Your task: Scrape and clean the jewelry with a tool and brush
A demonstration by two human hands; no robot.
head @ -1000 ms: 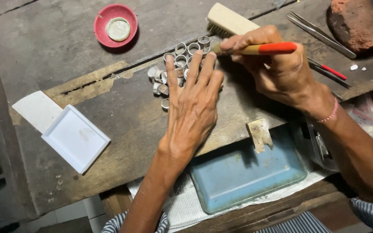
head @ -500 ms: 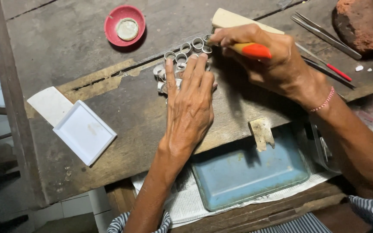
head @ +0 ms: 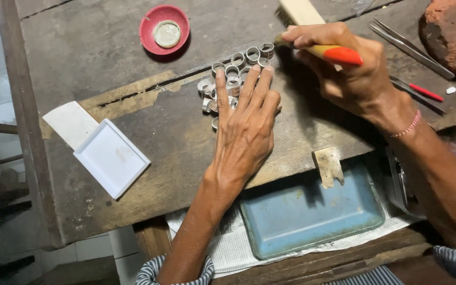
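My left hand (head: 246,132) lies flat, palm down, on a worn wooden workbench (head: 133,68), its fingertips resting on a cluster of several small metal rings (head: 230,71). My right hand (head: 352,74) grips a small brush with a yellow and orange handle (head: 333,53); its tip sits at the upper right end of the rings. Part of the ring cluster is hidden under my left fingers.
A red dish (head: 164,29) with a pale disc stands at the back. A white tray (head: 112,157) lies at the left. A wooden block (head: 299,10), tweezers (head: 410,45), a red-handled tool (head: 418,91) and a reddish brick (head: 452,31) lie at the right. A blue tray (head: 312,214) sits below the bench edge.
The view has shifted slightly. My right hand has moved the brush a little to the left along the top of the rings. My left hand stays pressed on the rings.
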